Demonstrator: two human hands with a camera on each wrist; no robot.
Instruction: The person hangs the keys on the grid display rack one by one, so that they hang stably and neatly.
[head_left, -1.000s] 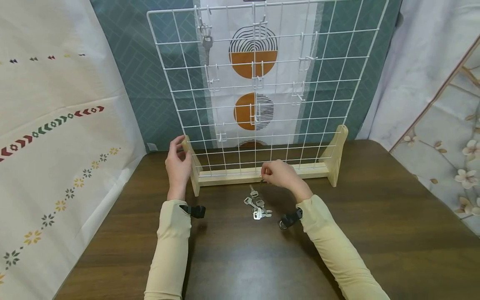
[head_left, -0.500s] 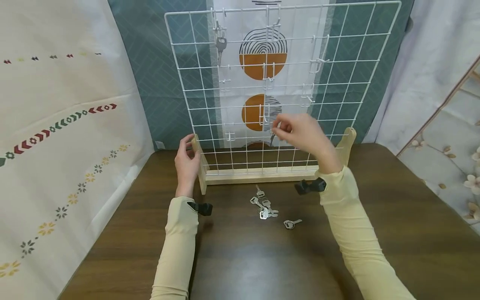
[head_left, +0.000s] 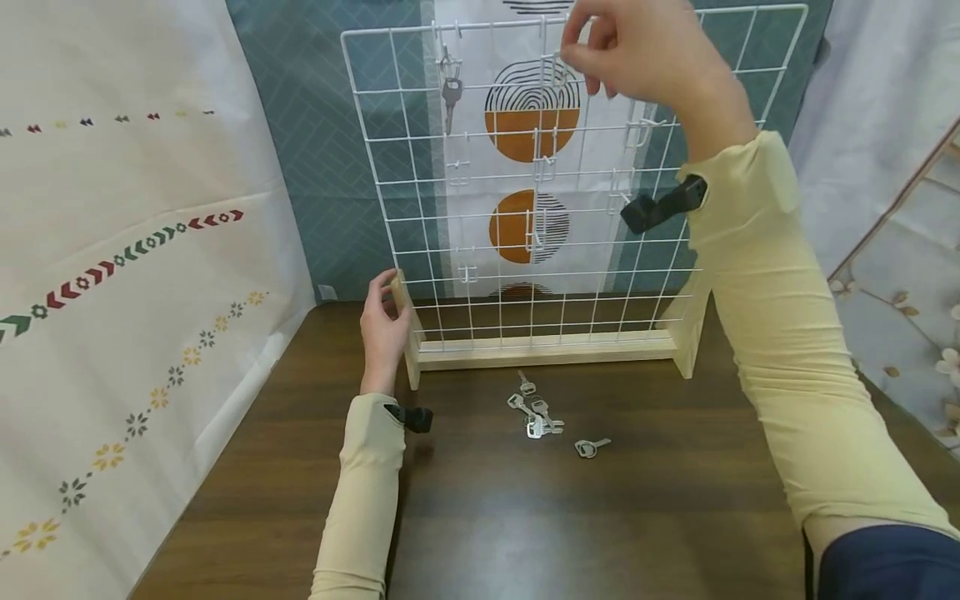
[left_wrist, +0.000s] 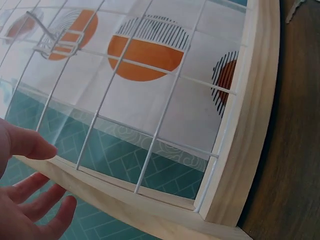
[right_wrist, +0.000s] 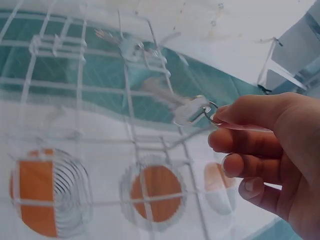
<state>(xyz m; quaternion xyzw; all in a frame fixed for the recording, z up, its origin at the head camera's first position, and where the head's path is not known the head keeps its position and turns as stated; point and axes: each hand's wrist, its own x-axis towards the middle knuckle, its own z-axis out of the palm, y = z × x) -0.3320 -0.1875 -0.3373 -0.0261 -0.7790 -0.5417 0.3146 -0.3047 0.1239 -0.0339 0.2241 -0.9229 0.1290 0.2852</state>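
My right hand [head_left: 648, 50] is raised before the upper middle of the white wire grid [head_left: 397, 181]. In the right wrist view its thumb and forefinger pinch a key ring [right_wrist: 212, 113], from which a blurred silver key [right_wrist: 189, 111] sticks out. That key is hard to make out in the head view. My left hand [head_left: 384, 333] holds the left upright of the wooden stand [left_wrist: 125, 205], thumb on one side and fingers on the other. One key [head_left: 452, 92] hangs from a hook at the grid's upper left.
Several loose keys [head_left: 536, 414] lie in a cluster on the brown table [head_left: 480, 508], with another ringed key [head_left: 587, 449] to their right. More white hooks [head_left: 468, 274] are spread over the grid. Patterned cloths [head_left: 150, 208] enclose the table.
My right hand has lifted from the stand's base up to the grid's top, carrying the key. The left hand stays at the upright. The head view has shifted slightly.
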